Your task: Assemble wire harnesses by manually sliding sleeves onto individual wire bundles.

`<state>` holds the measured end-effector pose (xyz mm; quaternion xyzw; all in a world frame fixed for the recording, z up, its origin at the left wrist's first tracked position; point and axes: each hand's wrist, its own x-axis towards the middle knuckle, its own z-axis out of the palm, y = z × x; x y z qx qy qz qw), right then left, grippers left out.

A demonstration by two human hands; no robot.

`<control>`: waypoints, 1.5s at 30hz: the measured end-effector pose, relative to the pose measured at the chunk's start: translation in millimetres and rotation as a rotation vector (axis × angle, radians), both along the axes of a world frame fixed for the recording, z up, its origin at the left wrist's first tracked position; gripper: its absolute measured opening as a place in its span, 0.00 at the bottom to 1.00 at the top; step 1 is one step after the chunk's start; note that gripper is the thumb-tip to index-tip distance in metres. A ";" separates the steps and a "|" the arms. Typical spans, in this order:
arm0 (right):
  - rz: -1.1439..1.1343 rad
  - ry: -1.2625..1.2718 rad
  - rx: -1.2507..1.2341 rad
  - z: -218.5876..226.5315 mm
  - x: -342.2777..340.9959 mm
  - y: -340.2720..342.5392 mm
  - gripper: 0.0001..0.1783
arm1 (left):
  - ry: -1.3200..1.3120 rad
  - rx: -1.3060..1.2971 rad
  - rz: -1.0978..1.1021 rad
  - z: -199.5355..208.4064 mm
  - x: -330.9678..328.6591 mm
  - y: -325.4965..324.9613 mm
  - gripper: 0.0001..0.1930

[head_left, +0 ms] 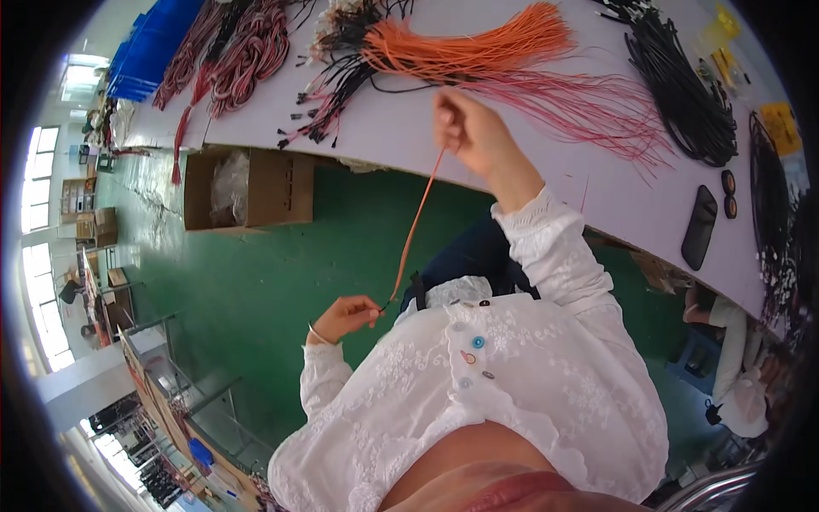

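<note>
An orange wire [415,220] runs on a slant between my two hands, off the table's front edge. Down at the left, my left hand [345,317] pinches the wire's dark lower end near my body. Higher up, over the table's edge, my right hand [467,130] closes its fingers round the upper end. Just beyond that hand lies a thick bundle of orange wires [478,43], with a spread of thin pink-red wires [589,111] beside it. Black leads with small connectors [328,107] stick out from the bundle's left side.
On the pale table [546,166] lie red-black cable coils [252,60], black cables [682,94] and a dark phone [699,228]. A blue bin [153,47] stands at the far left. Below the edge sits a cardboard box [286,188]. Another person [738,405] sits at the right.
</note>
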<state>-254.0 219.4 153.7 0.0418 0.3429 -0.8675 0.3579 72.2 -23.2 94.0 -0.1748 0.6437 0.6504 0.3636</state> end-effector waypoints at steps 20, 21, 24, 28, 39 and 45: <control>-0.083 0.249 0.286 -8.3 104.8 58.6 0.18 | 1.359 -1.067 0.204 20.1 -192.9 33.2 0.12; -0.077 0.249 0.282 -8.5 112.4 61.9 0.18 | 1.405 -1.123 0.196 25.7 -219.4 32.5 0.12; -0.075 0.138 0.255 -3.8 129.4 71.6 0.18 | 1.482 -1.019 0.180 20.6 -294.3 22.0 0.10; -0.134 0.109 0.178 -14.2 141.4 84.5 0.18 | 1.575 -1.114 -0.041 6.6 -341.5 9.5 0.08; -0.333 -0.117 0.047 -12.4 124.5 55.1 0.15 | 1.170 -0.556 -0.298 101.1 -181.7 119.0 0.05; -0.600 -0.157 -0.175 -38.9 99.9 87.5 0.14 | 1.132 -0.575 -0.302 55.3 -130.1 102.0 0.06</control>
